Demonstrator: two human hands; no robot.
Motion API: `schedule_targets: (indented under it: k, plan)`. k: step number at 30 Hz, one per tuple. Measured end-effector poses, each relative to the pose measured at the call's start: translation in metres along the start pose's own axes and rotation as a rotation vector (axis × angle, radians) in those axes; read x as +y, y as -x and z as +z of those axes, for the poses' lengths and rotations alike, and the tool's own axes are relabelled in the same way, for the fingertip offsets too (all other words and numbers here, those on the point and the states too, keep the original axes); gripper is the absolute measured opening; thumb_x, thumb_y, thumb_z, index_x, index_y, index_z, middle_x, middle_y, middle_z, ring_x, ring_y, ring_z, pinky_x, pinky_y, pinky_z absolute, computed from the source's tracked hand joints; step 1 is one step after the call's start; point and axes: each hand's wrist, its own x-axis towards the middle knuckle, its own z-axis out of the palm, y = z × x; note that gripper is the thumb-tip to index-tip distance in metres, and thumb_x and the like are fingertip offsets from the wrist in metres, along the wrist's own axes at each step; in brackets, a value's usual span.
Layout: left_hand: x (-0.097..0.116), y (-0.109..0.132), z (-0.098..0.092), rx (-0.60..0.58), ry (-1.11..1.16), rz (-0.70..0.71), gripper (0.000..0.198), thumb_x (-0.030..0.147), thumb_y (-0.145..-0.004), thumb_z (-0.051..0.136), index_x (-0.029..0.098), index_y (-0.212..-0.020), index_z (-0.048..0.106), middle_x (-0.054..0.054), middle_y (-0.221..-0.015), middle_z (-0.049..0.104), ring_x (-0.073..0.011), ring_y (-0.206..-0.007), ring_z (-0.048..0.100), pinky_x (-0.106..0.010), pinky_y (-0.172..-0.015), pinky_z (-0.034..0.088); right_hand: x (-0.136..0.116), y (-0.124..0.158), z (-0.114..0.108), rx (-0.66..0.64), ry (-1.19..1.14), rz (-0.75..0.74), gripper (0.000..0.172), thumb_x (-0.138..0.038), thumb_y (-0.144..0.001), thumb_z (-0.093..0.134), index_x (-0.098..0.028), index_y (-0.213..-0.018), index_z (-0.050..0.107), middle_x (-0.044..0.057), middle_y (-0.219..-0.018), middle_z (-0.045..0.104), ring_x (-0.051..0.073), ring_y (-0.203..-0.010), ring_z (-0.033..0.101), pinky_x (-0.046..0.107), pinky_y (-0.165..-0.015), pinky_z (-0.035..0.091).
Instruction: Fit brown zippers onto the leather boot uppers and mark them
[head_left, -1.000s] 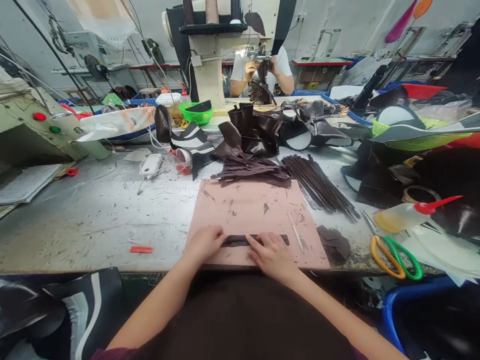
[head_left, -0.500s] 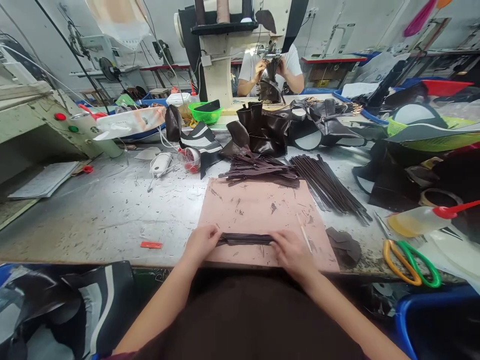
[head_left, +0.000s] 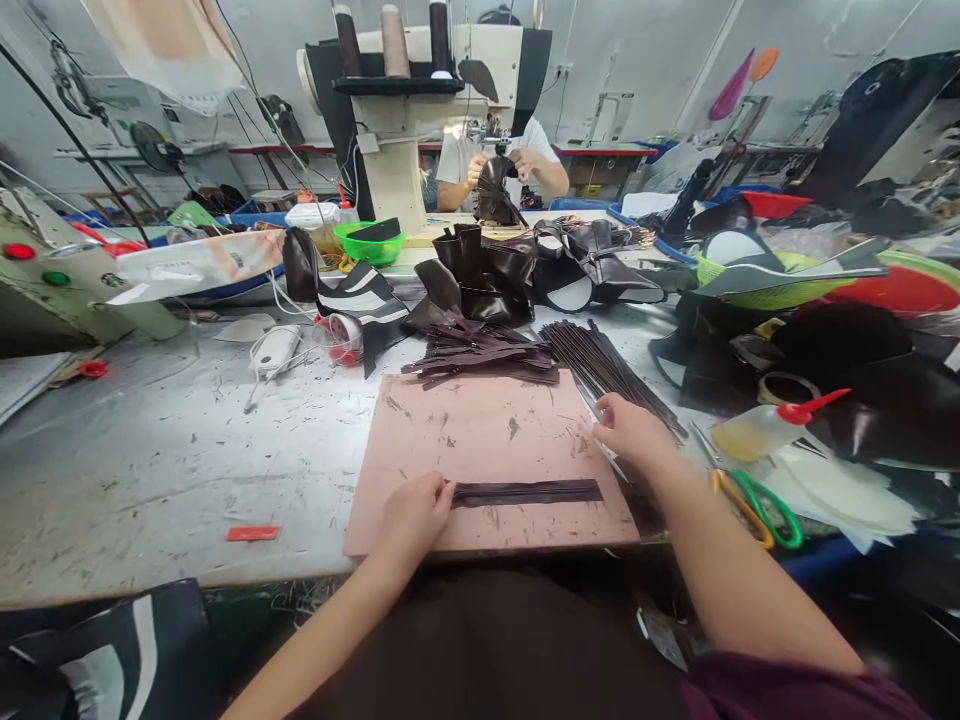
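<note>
"What have you got there, biggest first?"

"One pale counter (head_left: 187,440), with one sewing machine (head_left: 397,170) beyond it. Near me lies one pink board (head_left: 465,430). Then two piles: a tangled heap of dark strips (head_left: 484,355) at the board's far edge, and a straighter sheaf of strips (head_left: 600,370) to the heap's right."

"And your grips?"

"Two. My left grip (head_left: 412,515) pinches the left end of one flat dark band (head_left: 532,492), which lies left to right across the near part of the board. My right grip (head_left: 637,430) is at the board's right edge, thumb and fingertips drawn close; whether they hold anything, I can't tell."

"Smaller?"

"One pair of scissors (head_left: 759,508) and one bottle (head_left: 742,432), near right. Three spools (head_left: 394,42) on the machine. One red piece (head_left: 253,533), near left."

"What's hard to see?"

"My fingers cover the band's left tip. The heap overlaps too much to count. The machine hides the head of another person (head_left: 456,155)."
</note>
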Motion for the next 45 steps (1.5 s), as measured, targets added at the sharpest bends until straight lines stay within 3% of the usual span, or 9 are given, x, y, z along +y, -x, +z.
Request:
schedule_targets:
  k: [3,9,12,16,23,31,35,39,45]
  plan:
    - [-0.002,0.002,0.003,0.007,-0.038,0.045,0.028,0.028,-0.085,0.038,0.019,-0.06,0.046,-0.003,-0.064,0.057,-0.0164,-0.063,0.052,-0.025,-0.055,0.028,0.007,-0.003,0.01,-0.023,-0.011,-0.082,0.019,-0.024,-0.073,0.051,-0.018,-0.09,0.058,0.006,-0.088,0.063,0.018,-0.071,0.058,0.025,-0.057,0.037]
    - [-0.005,0.002,0.0,-0.029,-0.031,0.065,0.026,0.03,-0.084,0.039,0.019,-0.062,0.048,-0.002,-0.067,0.059,-0.016,-0.064,0.052,-0.025,-0.058,0.03,-0.006,0.006,0.027,0.222,0.013,-0.064,0.026,-0.014,-0.077,0.044,-0.011,-0.1,0.057,0.018,-0.111,0.053,0.028,-0.1,0.05,0.038,-0.081,0.039]
    - [-0.004,0.0,-0.003,-0.056,-0.005,0.044,0.026,0.03,-0.083,0.039,0.019,-0.062,0.049,-0.002,-0.067,0.06,-0.0163,-0.064,0.053,-0.025,-0.057,0.031,-0.039,0.033,0.031,0.378,-0.068,-0.382,0.022,-0.017,-0.081,0.044,-0.013,-0.095,0.06,0.015,-0.109,0.056,0.026,-0.103,0.048,0.04,-0.087,0.037]
    - [-0.006,-0.004,-0.006,-0.089,0.05,0.021,0.025,0.03,-0.082,0.04,0.019,-0.062,0.052,-0.002,-0.067,0.061,-0.0156,-0.064,0.054,-0.023,-0.056,0.032,-0.083,0.084,0.049,0.23,-0.161,-0.841,0.028,-0.022,-0.084,0.043,-0.014,-0.105,0.059,0.009,-0.092,0.063,0.02,-0.082,0.053,0.033,-0.074,0.043]
    - [-0.016,-0.009,-0.009,-0.144,0.117,0.023,0.029,0.032,-0.081,0.04,0.018,-0.058,0.052,0.0,-0.059,0.058,-0.0137,-0.059,0.053,-0.022,-0.052,0.033,-0.087,0.103,0.062,0.243,-0.156,-0.823,0.032,-0.024,-0.085,0.041,-0.012,-0.111,0.057,0.011,-0.1,0.062,0.021,-0.089,0.053,0.034,-0.076,0.04]
    - [-0.017,0.002,-0.01,-0.056,0.006,0.118,0.025,0.028,-0.081,0.04,0.017,-0.062,0.052,-0.005,-0.067,0.06,-0.0174,-0.062,0.053,-0.026,-0.057,0.032,-0.086,0.103,0.058,0.269,-0.239,-0.85,0.029,-0.02,-0.084,0.04,-0.011,-0.102,0.061,0.011,-0.092,0.063,0.021,-0.083,0.055,0.034,-0.073,0.043]
    - [-0.025,0.003,-0.006,-0.027,-0.008,0.15,0.023,0.029,-0.08,0.042,0.018,-0.061,0.049,-0.003,-0.064,0.059,-0.0156,-0.059,0.052,-0.025,-0.054,0.031,-0.094,0.053,0.035,0.185,-0.402,-0.711,0.028,-0.024,-0.085,0.039,-0.015,-0.079,0.065,0.01,-0.082,0.062,0.019,-0.075,0.056,0.032,-0.07,0.045]
    - [-0.032,0.002,-0.005,0.017,0.092,0.136,0.027,0.032,-0.082,0.038,0.019,-0.059,0.045,-0.002,-0.061,0.057,-0.0147,-0.058,0.052,-0.024,-0.055,0.033,-0.132,-0.057,-0.002,0.056,-0.579,-0.287,0.022,-0.026,-0.083,0.046,-0.019,-0.097,0.061,0.006,-0.104,0.061,0.018,-0.098,0.054,0.03,-0.088,0.039]
    - [-0.044,-0.001,0.001,-0.027,0.109,0.086,0.025,0.033,-0.08,0.036,0.019,-0.061,0.047,-0.005,-0.065,0.06,-0.0167,-0.061,0.055,-0.025,-0.054,0.034,-0.21,-0.196,-0.013,-0.045,-0.62,-0.078,0.028,-0.033,-0.086,0.047,-0.015,-0.105,0.057,0.008,-0.108,0.058,0.021,-0.097,0.056,0.038,-0.082,0.045]
